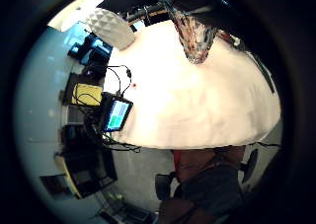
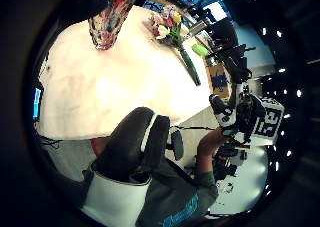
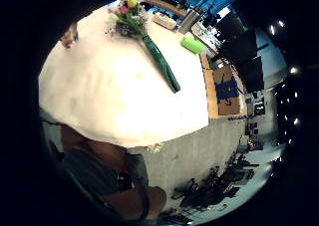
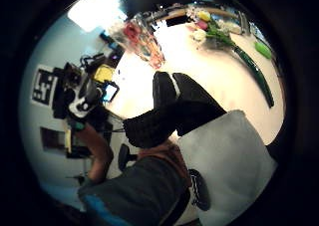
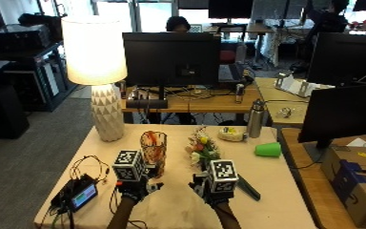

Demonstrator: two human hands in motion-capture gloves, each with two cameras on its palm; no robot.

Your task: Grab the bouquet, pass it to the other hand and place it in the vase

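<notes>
A clear glass vase (image 5: 153, 149) with red and orange streaks stands upright on the pale table (image 5: 170, 210). To its right lies the bouquet (image 5: 202, 149), with pink, white and yellow flowers and a long green wrapped stem (image 3: 160, 62) pointing to the front right. My left hand (image 5: 134, 185) hovers in front of the vase and holds nothing; its fingers (image 2: 142, 139) hang relaxed. My right hand (image 5: 212, 190) hovers over the stem end, apart from it, fingers (image 4: 174, 109) loosely bent and empty. The left palm views show the vase (image 1: 195, 36) and bouquet (image 2: 170, 27) at a distance.
A white lamp (image 5: 106, 112) stands at the table's back left. A small screen device (image 5: 81, 194) with cables lies front left. A metal bottle (image 5: 255, 119), a green cup (image 5: 269, 149) and a pale roll (image 5: 232, 135) sit at the back right.
</notes>
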